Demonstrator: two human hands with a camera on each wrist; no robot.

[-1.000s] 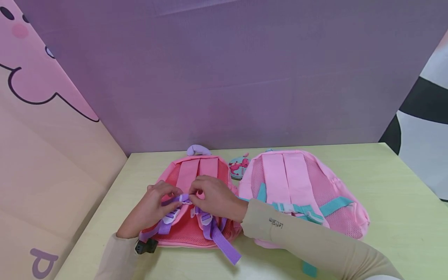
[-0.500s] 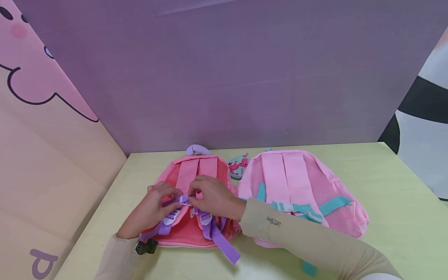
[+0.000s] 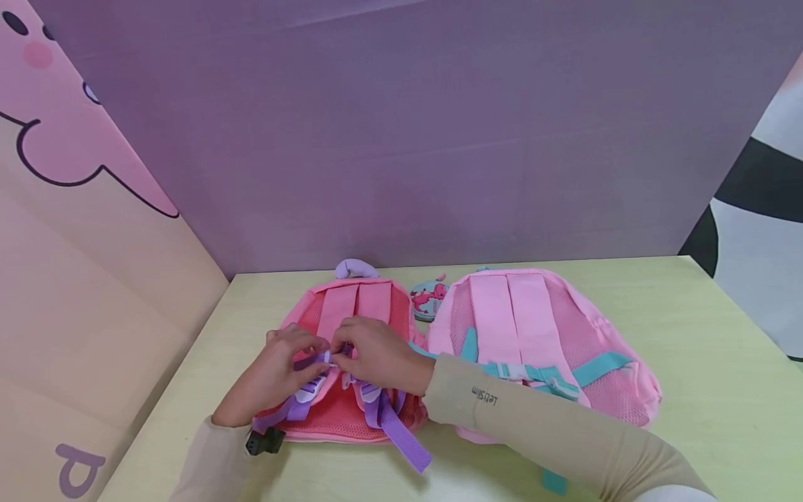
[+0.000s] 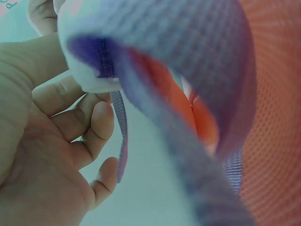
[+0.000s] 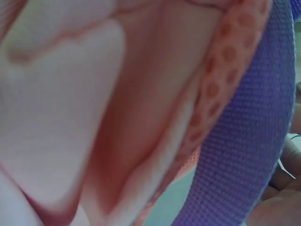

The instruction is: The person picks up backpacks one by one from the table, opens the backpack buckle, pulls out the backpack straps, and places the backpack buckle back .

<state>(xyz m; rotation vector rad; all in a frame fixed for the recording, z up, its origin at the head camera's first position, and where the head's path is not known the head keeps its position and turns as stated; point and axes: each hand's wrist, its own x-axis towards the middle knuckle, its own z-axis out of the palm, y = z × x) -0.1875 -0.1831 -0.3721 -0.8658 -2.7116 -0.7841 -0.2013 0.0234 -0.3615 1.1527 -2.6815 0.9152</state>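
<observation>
Head view; left hand pinches buckle.

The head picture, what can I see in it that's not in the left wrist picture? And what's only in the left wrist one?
Only the head picture shows the pale pink backpack, the little round blue thing with a pink pattern, the purple wall and the lilac handle.

Only the left wrist picture shows the palm side of the left hand.

Both show part of that hand, purple webbing, white plastic and coral backpack mesh.
</observation>
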